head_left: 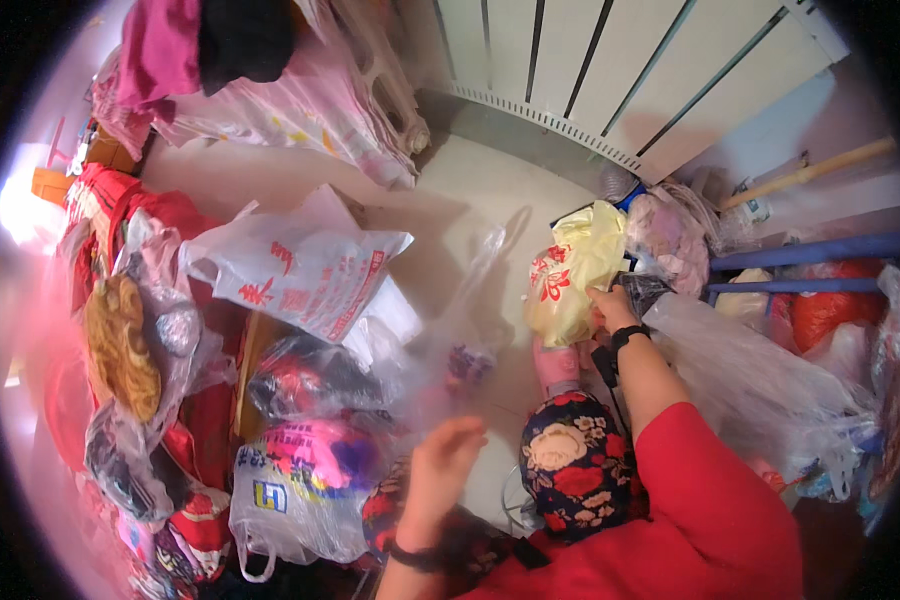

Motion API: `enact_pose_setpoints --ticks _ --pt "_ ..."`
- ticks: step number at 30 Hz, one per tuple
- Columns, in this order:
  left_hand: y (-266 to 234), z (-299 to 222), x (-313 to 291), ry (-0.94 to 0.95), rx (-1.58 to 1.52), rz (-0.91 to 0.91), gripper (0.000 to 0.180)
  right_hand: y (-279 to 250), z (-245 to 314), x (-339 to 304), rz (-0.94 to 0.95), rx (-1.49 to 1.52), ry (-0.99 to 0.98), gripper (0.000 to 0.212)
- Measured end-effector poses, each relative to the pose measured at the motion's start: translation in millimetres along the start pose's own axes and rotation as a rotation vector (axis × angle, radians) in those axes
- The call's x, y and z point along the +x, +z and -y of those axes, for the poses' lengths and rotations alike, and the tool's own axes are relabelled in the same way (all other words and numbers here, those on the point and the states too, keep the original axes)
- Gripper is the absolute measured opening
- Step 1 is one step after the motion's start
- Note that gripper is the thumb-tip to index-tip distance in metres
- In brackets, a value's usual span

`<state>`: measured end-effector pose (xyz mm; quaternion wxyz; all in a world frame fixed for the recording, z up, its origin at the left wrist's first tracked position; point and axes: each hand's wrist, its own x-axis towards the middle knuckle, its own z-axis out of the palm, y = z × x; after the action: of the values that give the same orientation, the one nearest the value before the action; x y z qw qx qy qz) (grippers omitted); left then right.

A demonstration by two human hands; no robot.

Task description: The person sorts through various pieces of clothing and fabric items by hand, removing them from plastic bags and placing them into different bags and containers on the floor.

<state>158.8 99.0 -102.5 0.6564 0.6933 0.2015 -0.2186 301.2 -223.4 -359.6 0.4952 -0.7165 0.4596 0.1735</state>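
Note:
My right hand [610,311] is at the near right edge of a crumpled yellow plastic bag [576,275] with red print, its fingers closed on the plastic. Just below that bag is a pink sock or shoe [558,366], next to my knee in dark flowered cloth. My left hand [450,458] is raised in front of me, with its fingers loosely apart and nothing visible in them. Beyond it, a thin clear plastic bag [475,290] with a small purple patterned part [467,364] stands out against the pale floor, blurred.
A white bag with red print [295,265], a dark clear-wrapped bundle [310,377] and a white carrier bag [295,505] lie left. Red cloths pile up farther left. A white slatted panel [610,70] stands ahead. Blue rails [810,252] and a large clear bag [750,380] are right.

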Motion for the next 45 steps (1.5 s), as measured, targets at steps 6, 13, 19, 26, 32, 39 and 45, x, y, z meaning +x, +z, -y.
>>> enact_pose_setpoints --ticks 6,13,19,26,32,39,45 --pt "-3 -10 36 -0.062 0.121 0.152 0.017 42 19 12 0.114 0.345 0.026 0.015" --pt "13 -21 56 0.132 0.273 0.187 0.017 12 78 -65 0.331 0.042 -0.421 0.020" --pt "24 -9 43 0.345 0.418 0.112 0.026 -50 100 -172 0.397 -0.002 -0.554 0.022" --pt "41 -35 8 0.472 0.021 0.055 0.033 -83 124 -300 0.601 -0.160 -0.838 0.011" --pt "36 -44 -53 0.207 -0.244 0.024 0.026 -85 85 -397 0.767 -0.049 -0.872 0.014" --pt "-32 11 -135 0.335 -0.570 -0.046 0.025 -123 27 -393 0.336 -0.085 -0.945 0.015" --pt "-46 57 -203 0.183 -0.445 -0.147 0.023 -159 -25 -432 0.278 -0.024 -1.027 0.016"
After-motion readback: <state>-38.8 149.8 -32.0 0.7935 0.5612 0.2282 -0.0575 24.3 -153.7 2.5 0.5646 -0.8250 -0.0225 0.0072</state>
